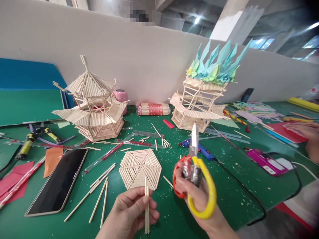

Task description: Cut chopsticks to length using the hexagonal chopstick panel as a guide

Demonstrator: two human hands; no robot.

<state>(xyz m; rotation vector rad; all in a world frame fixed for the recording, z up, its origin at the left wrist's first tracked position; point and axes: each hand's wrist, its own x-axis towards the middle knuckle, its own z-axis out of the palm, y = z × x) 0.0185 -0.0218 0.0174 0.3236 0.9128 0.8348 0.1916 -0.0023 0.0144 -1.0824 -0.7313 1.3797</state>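
Between thumb and fingers, my left hand pinches a few thin wooden sticks, held upright side by side. A pair of scissors with one red and one yellow handle is in my right hand, blades pointing up and away. Just beyond my left hand lies a flat octagon-like panel of sticks arranged in wedges. Several loose sticks lie on the green table to its left.
Two stick pavilions stand at the back, the right one topped with folded blue-green paper. A phone, pliers, a blue glue gun with a cable, and a purple power strip lie around. Another person's hand is at right.
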